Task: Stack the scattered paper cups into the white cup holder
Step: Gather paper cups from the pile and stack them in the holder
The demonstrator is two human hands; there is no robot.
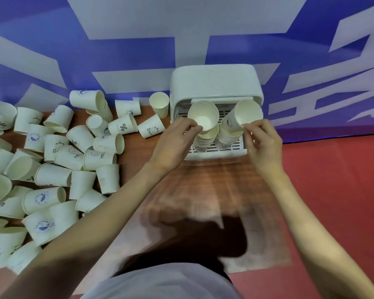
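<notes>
Standing at the back of the wooden counter [214, 186] against a blue-and-white wall, the white cup holder [214, 83] holds two cup stacks on its slotted tray. The left hand [173, 143] pinches the rim of the left stack's top cup [203, 117]; the right hand [263, 143] pinches the tilted right top cup [244, 115]. Scattered printed paper cups [52, 160] crowd the counter's left side, most lying tipped over.

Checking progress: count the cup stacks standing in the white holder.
2. The left stack stands under the cup held by the left hand; the right stack stands beside it, under the cup held by the right hand. The holder hood could hide more behind.
</notes>
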